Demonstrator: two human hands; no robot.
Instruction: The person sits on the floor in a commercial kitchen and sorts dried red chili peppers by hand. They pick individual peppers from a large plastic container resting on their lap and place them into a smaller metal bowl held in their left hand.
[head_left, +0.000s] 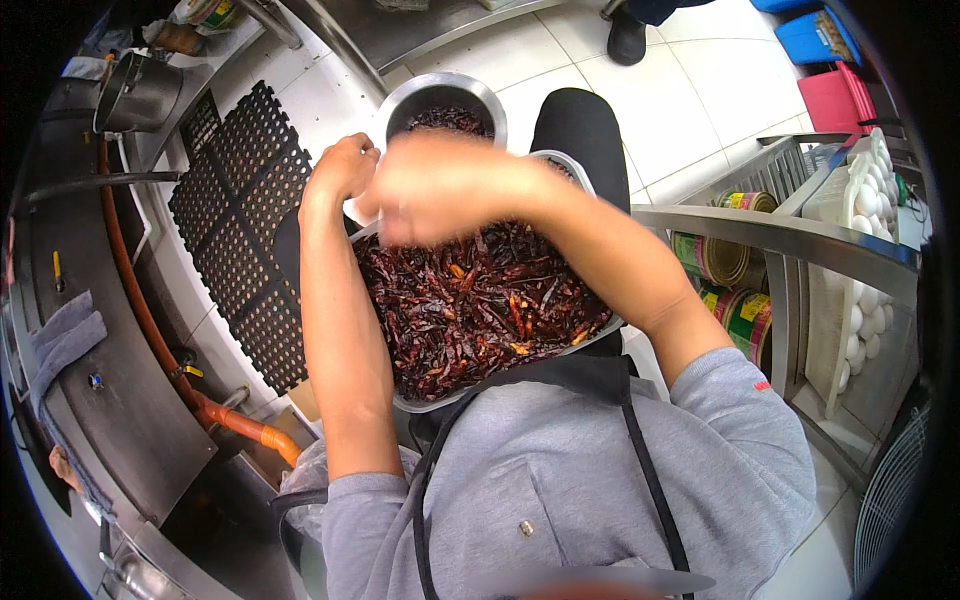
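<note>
A white-rimmed tub (611, 325) filled with dark dried red chili peppers (480, 300) rests on the lap. My left hand (349, 165) is raised past the tub's far left corner, fingers bent; whether it pinches something small cannot be told. Close beside it, my right hand (424, 191) is blurred by motion over the tub's far edge, its fingers and anything in them unclear. Just beyond the hands, a round metal pot (495, 109) on the floor holds more dark chili pieces. Part of the tub's far side is hidden behind the right hand and forearm.
A black perforated rubber mat (247, 217) lies at left, beside a steel kitchen unit with an orange pipe (142, 300). At right, a metal rack (787, 236) holds large cans (712, 259) and egg trays (829, 337). Another person's dark shoe (627, 39) is on the tiled floor.
</note>
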